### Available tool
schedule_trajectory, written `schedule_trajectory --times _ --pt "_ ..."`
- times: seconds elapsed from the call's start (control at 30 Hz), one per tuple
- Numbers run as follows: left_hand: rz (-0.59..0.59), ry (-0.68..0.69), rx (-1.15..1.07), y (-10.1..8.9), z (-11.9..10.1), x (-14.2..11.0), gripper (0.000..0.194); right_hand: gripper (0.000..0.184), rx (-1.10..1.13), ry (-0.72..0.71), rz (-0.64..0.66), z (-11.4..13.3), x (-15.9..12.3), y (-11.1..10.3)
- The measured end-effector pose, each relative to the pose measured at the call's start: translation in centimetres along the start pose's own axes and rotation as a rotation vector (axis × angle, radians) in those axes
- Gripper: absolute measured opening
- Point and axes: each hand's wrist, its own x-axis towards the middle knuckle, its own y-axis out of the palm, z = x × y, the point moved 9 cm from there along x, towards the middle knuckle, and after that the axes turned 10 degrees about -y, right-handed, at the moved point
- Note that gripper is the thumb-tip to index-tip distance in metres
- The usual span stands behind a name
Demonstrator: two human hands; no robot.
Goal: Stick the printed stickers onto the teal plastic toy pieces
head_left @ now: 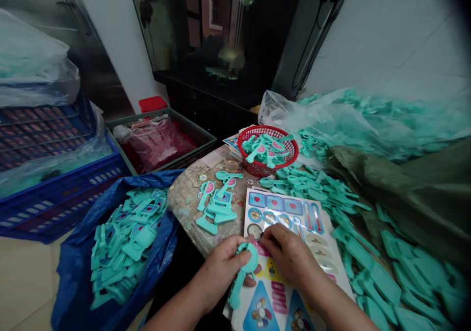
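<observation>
My left hand [221,267] is closed around a teal plastic toy piece [244,272] with a round head and a long handle, held just over the near edge of the table. My right hand [289,255] rests on a sticker sheet [290,213], its fingertips pinched at the sheet beside the round head; what they pinch is hidden. The sheet shows hearts, thermometers, round faces and triangles. A small group of teal pieces [217,206], some with watermelon stickers, lies to the left of the sheet.
A red basket [268,150] holds stickered teal pieces at the back of the table. Loose teal pieces [368,262] spread along the right. A blue bag [125,242] of teal pieces stands on the left, with a blue crate [55,193] and a grey tray [162,142] behind it.
</observation>
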Motion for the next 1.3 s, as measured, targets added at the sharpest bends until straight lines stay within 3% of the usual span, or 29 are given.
schedule_trajectory --times 0.47,0.7,0.8,0.97,1.3 --pt "-0.001 0.027 -0.022 0.1 -0.3 -0.1 0.027 0.015 0.150 0.117 0.015 -1.7 0.3 0.6" --pt "-0.024 0.027 -0.071 -0.1 0.0 -0.5 0.028 0.025 0.292 0.219 -0.128 -2.5 -2.2 -0.7" --pt "-0.002 0.064 -0.176 0.1 -0.1 -1.1 0.025 0.032 0.494 0.278 -0.204 -1.8 -3.4 -1.1" --pt "0.116 0.170 -0.365 1.7 -1.1 -2.5 0.021 0.033 0.885 0.337 -0.247 1.1 -4.8 0.4" --pt "0.077 0.195 -0.382 2.4 -1.2 -4.1 0.023 0.031 0.742 0.325 -0.325 2.8 -5.3 0.7"
